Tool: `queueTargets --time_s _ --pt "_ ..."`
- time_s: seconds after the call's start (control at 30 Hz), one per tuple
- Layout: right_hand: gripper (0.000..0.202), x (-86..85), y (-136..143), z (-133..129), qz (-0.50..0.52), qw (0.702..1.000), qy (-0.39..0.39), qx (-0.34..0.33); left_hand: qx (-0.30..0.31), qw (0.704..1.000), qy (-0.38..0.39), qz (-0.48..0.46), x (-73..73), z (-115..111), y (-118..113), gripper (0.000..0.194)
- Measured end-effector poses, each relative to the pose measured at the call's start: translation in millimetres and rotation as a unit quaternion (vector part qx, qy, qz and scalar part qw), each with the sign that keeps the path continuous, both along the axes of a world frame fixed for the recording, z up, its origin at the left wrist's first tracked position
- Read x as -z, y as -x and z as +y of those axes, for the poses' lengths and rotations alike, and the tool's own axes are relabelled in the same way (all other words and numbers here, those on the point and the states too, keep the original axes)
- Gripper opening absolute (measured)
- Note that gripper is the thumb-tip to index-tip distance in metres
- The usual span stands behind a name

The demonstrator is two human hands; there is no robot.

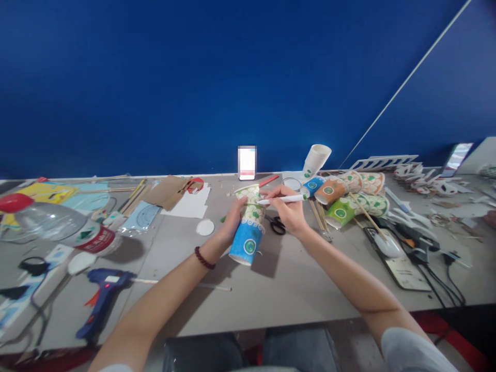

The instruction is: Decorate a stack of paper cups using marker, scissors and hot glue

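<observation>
My left hand (231, 219) is closed around a tilted stack of paper cups (247, 242), gripping it from the left. The lowest cup is blue with a round green emblem, and scale-like green line patterns cover the cups above it. Between the fingers of my right hand (289, 211) is a white marker pen (293, 198) with a green end. Its tip meets the upper patterned part of the stack, or sits very close to it. Black-handled scissors (277, 225) lie just below my right hand, partly covered. A white round disc (205, 227) rests left of the cups.
More patterned cup stacks (341, 213) lie at right, near upright white cups (315, 160). A phone (247, 163) leans against the blue wall. At left are a large plastic bottle (62, 227), a blue glue gun (104, 299) and a power strip (36, 289).
</observation>
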State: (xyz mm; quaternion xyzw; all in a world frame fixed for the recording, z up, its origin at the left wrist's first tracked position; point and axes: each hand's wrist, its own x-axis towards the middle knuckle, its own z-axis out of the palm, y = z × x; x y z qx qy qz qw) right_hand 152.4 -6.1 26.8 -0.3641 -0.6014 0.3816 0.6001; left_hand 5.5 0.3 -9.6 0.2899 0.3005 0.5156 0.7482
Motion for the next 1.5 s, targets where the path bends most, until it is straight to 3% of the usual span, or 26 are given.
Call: queueTargets --time_s 0.57,0.9,1.2,1.5 --pt "0.007 1.3 -1 2 0.011 1.0 0.0 0.009 0.016 1.0 -0.003 0.001 -2.9 -1 -1 0.044" --pt "0.007 -2.4 1 0 -0.004 1.0 0.015 0.008 -0.021 0.999 -0.021 0.019 -1.7 0 0 0.04" --pt "0.007 -2.0 -1 1 0.026 1.0 0.011 0.014 0.055 0.998 -0.006 -0.006 7.1 6 1 0.046" --pt "0.005 1.2 0 4 0.052 0.999 0.013 0.003 0.062 0.998 -0.015 -0.01 4.2 3 1 0.045"
